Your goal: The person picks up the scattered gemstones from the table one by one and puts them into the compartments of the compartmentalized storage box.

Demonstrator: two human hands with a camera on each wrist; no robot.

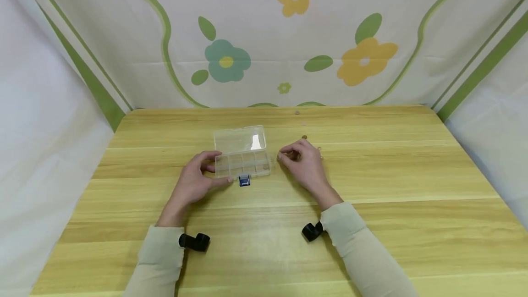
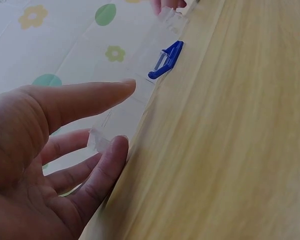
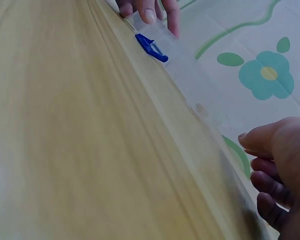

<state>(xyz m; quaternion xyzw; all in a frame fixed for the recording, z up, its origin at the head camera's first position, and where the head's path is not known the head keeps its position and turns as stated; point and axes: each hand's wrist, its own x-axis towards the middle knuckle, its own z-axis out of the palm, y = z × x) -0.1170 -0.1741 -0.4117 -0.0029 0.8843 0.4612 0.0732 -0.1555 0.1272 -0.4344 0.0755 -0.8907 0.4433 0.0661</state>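
Note:
A clear plastic divided box [image 1: 242, 165] lies on the table with its lid tipped back and a blue latch [image 1: 244, 180] at its front. My left hand [image 1: 196, 178] grips the box's left end, thumb along the front edge and fingers round the side and back. Just right of the box, my right hand [image 1: 304, 163] pinches a small thin item [image 1: 278, 158] between thumb and forefinger, its kind too small to make out. The other right fingers curl in, as the right wrist view shows. One small roundish piece [image 1: 266, 167] sits in a right-hand compartment.
Behind the right hand lie a small brown piece [image 1: 304, 137], a pale piece [image 1: 304, 124] and a grey piece [image 1: 297, 112]. Small ring-like pieces [image 1: 319, 149] lie at its right side. A flowered cloth [image 1: 268, 35] hangs at the table's back edge.

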